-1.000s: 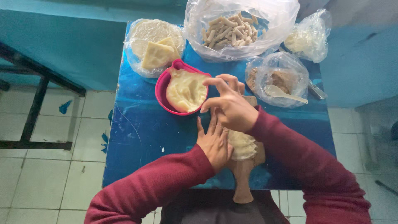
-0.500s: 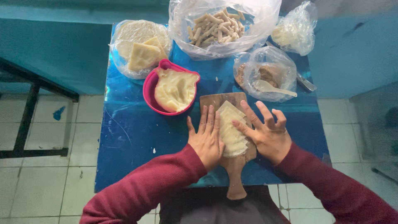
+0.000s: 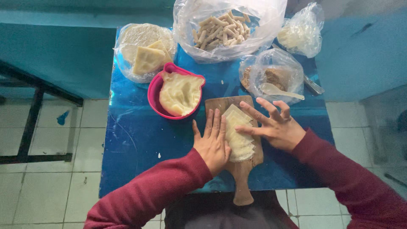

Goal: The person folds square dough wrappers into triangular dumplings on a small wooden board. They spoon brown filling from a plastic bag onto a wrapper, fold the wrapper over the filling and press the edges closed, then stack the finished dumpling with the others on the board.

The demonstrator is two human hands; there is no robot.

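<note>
I take this for a small home kitchen or a modest food-preparation corner. Mid-frame stands a little desk (image 3: 140,140) under a shiny blue cover, crowded with plastic bags of food: dough sticks (image 3: 222,29) at top centre, flat wrappers (image 3: 146,57) at upper left. A pink bowl (image 3: 153,95) holds soft dough, and a wooden cutting board (image 3: 241,174) lies at lower centre. Around it I see pale floor tiles (image 3: 51,140) and teal painted walls (image 3: 55,59).
</note>
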